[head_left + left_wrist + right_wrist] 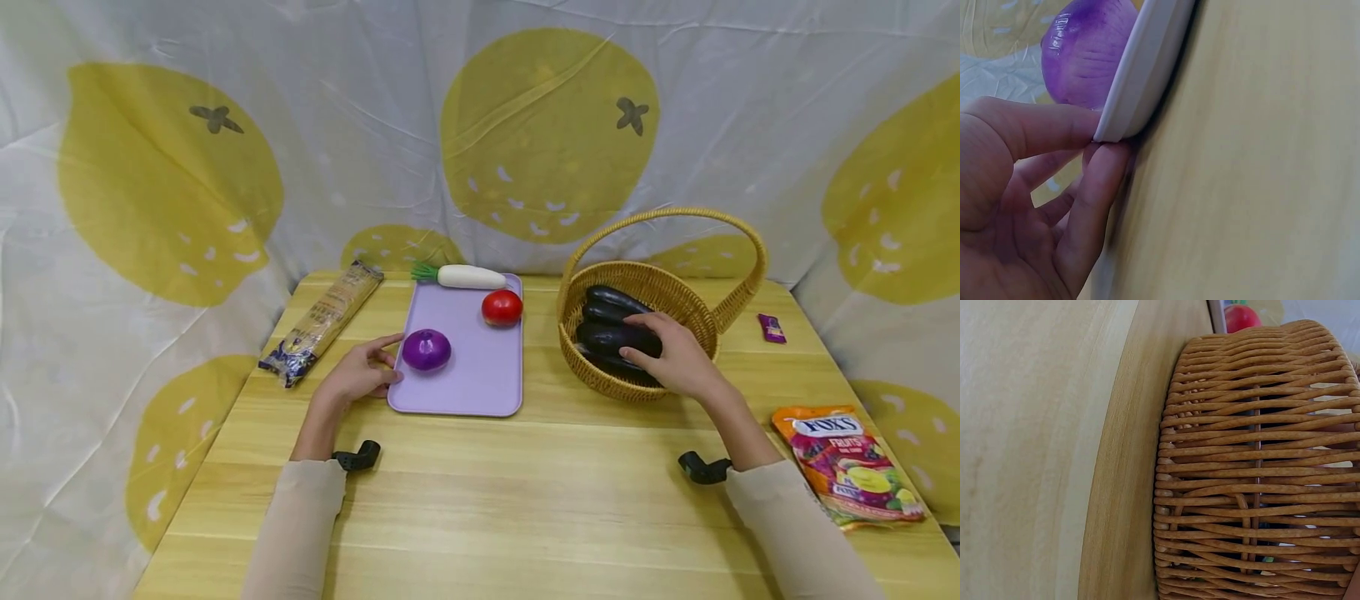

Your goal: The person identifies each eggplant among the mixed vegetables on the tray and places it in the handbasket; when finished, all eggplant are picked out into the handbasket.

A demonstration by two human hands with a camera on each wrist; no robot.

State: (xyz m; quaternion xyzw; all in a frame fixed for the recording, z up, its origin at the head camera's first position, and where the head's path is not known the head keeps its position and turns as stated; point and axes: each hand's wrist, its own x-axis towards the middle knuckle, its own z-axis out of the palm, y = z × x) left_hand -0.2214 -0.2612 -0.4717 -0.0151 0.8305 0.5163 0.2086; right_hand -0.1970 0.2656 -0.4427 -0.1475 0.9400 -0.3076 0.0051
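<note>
My left hand (362,372) pinches the left rim of a lilac tray (480,379); the left wrist view has thumb and finger on either side of the rim. On the tray, close to that hand, sits a purple onion (427,350). A red tomato (502,308) and a white radish (471,277) with green leaves lie toward its far end. My right hand (675,354) reaches into a wicker basket (611,385), thumb and fingers around a dark eggplant (611,337). Several eggplants lie in the basket. In the right wrist view the basket's woven side (1260,469) hides most of that hand.
A long packet of noodles (326,323) lies left of the tray. Right of the basket are a small purple wrapped sweet (772,328) and a FOX'S candy bag (851,467). The basket's tall handle (667,215) arches above it. A lemon-print cloth (360,125) hangs behind the table.
</note>
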